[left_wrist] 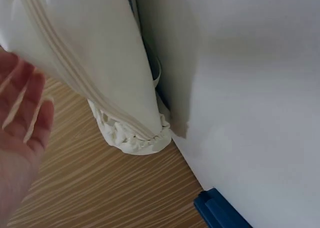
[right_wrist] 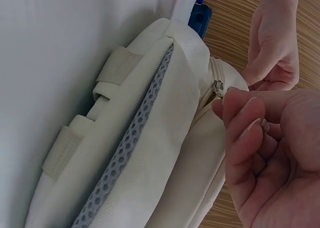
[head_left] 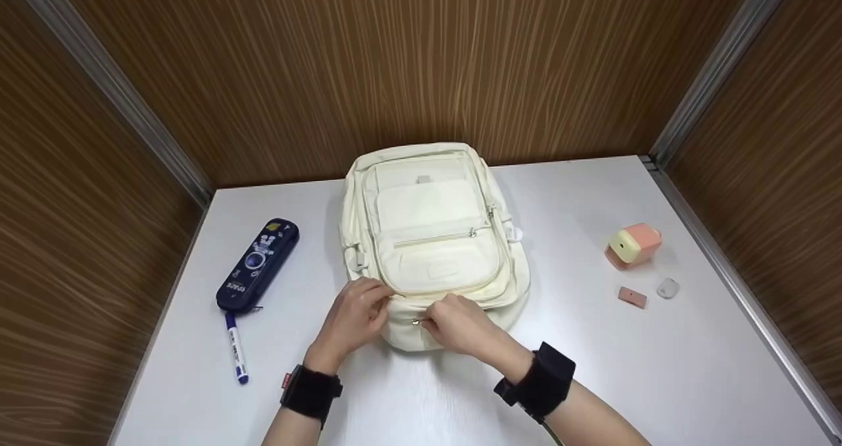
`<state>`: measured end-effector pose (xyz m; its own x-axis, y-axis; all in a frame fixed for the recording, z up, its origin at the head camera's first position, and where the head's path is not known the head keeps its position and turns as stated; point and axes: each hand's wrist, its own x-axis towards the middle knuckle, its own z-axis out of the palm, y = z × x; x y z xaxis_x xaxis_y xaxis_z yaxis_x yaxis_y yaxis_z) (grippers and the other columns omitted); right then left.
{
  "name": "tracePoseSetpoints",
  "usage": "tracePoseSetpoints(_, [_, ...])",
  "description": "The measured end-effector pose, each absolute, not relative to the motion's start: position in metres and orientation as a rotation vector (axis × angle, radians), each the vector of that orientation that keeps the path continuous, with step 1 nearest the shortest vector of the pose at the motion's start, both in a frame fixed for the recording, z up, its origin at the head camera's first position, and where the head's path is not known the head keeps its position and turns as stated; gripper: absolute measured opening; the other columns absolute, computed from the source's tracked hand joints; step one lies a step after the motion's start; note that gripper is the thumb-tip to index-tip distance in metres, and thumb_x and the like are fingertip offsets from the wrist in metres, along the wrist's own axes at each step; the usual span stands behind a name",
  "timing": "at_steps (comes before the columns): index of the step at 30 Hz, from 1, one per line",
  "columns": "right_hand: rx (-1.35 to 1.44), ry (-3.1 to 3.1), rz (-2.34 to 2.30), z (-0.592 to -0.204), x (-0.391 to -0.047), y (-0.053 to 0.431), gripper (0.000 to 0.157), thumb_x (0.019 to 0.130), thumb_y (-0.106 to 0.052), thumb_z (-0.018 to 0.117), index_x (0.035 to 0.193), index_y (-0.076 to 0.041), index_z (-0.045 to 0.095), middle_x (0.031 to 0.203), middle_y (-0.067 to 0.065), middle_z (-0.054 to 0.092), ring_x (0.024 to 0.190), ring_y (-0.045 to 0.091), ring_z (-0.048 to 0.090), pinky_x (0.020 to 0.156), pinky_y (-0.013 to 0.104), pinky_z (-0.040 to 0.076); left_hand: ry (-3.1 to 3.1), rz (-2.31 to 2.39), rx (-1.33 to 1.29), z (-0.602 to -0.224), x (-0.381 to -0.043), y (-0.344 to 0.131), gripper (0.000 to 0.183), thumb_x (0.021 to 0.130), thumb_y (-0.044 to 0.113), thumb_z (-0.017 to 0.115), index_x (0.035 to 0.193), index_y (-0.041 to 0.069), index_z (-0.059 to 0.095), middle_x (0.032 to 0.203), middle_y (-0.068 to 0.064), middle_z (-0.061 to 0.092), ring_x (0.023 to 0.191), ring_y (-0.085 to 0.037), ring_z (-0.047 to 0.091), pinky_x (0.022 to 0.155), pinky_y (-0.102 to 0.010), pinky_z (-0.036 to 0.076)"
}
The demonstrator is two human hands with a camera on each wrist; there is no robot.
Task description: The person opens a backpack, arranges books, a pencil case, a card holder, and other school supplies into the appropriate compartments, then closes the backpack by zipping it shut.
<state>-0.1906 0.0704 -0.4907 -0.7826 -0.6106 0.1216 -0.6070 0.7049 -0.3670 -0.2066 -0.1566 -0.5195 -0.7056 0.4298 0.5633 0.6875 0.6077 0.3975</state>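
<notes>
A cream backpack (head_left: 431,206) lies on the white table, its front pockets facing up. At its near end my right hand (head_left: 460,324) pinches a metal zipper pull (right_wrist: 218,87) between thumb and forefinger. A short gap shows in the zipper beside the pull in the right wrist view. My left hand (head_left: 355,311) holds the fabric at the backpack's near left edge, its fingertips partly behind the cloth in the left wrist view. Grey mesh (right_wrist: 125,143) runs along the bag's side.
To the left lie a dark blue pencil case (head_left: 258,265) with space pictures and a white-and-blue marker (head_left: 236,347). On the right are a pink-and-yellow pencil sharpener (head_left: 633,245), a small pink block (head_left: 632,297) and a small greyish piece (head_left: 668,288). Wood-grain panels (head_left: 421,58) enclose the table.
</notes>
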Motion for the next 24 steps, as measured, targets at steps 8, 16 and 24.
tracePoseSetpoints(8, [-1.010,2.936,-0.649,-0.486,-0.191,0.066,0.019,0.090,-0.017,0.070,0.072,-0.012,0.065,0.059,-0.005,0.055,0.051,0.012,0.049,0.045,0.031,0.040,-2.463,-0.829,-1.032,-0.519,-0.202,-0.147,0.032,0.080,0.021,0.082,0.108,0.008,0.073,0.103,0.001,0.069,0.099,-0.018,0.060,0.090,-0.037,0.046])
tracePoseSetpoints(16, [-0.992,2.910,-0.687,-0.483,-0.189,0.072,0.017,0.089,-0.018,0.071,0.073,-0.012,0.067,0.058,-0.007,0.054,0.050,0.009,0.046,0.045,0.027,0.037,-2.500,-0.818,-0.885,-0.520,-0.209,-0.139,0.015,0.077,0.015,0.081,0.088,0.010,0.072,0.086,0.000,0.070,0.082,-0.019,0.065,0.076,-0.036,0.050])
tracePoseSetpoints(24, [-0.907,2.906,-0.745,-0.483,-0.188,0.102,0.020,0.087,-0.012,0.071,0.068,-0.014,0.065,0.055,-0.011,0.049,0.048,0.004,0.039,0.043,0.024,0.033,-2.499,-0.859,-0.805,-0.516,-0.214,-0.137,0.012,0.079,0.020,0.079,0.082,0.011,0.072,0.079,0.002,0.070,0.073,-0.017,0.065,0.068,-0.035,0.052])
